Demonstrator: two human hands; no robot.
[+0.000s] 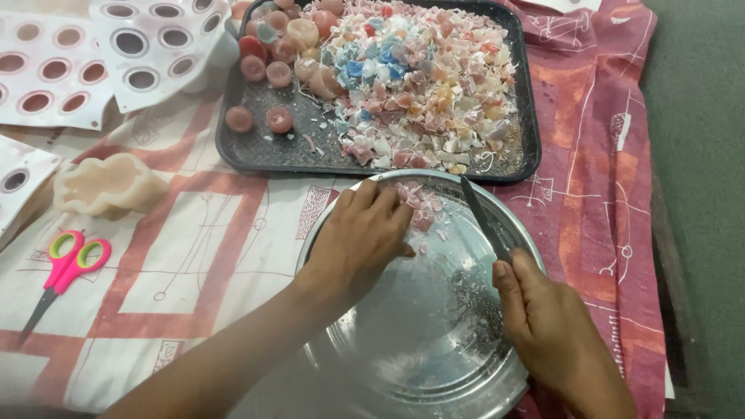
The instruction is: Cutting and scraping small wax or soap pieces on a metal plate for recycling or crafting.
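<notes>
Now our left hand (361, 237) presses loosely curled fingers on pink wax chips (419, 203) at the far rim of the steel plate (419, 341), while our right hand (547, 326) grips a knife (483, 219) by its handle. These chips look light, brittle, crumbly; better scooped together than pinched. Beyond sits a black tray (248, 147) of wax scraps.

The left hand (361, 237) lies palm down, fingers spread and curled; the right hand (547, 322) is closed in a fist-like grip, thumb on top.

No pkgs, labels, signs or screens in view anywhere.
</notes>
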